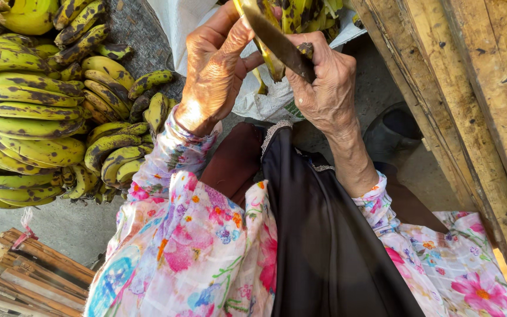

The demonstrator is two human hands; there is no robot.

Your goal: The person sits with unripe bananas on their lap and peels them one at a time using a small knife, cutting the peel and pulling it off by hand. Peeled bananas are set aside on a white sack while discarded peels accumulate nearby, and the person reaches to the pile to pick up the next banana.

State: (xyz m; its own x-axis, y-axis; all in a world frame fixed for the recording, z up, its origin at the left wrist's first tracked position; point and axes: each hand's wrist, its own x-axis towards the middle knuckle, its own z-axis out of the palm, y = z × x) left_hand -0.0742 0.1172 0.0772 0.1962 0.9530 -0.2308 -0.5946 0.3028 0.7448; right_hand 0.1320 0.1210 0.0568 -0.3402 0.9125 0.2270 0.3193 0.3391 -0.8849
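Two hands work close: our left hand point(215, 70) clamps the banana point(268, 50), right hand point(324, 82) grips the knife point(277, 41), whose blade could slip onto our fingers.

Dull metal knife blade point(277, 41), rough wooden planks point(488, 100)

Both hands point(268, 70) gripping knife point(277, 41) against banana point(271, 58), banana pile point(36, 111) left
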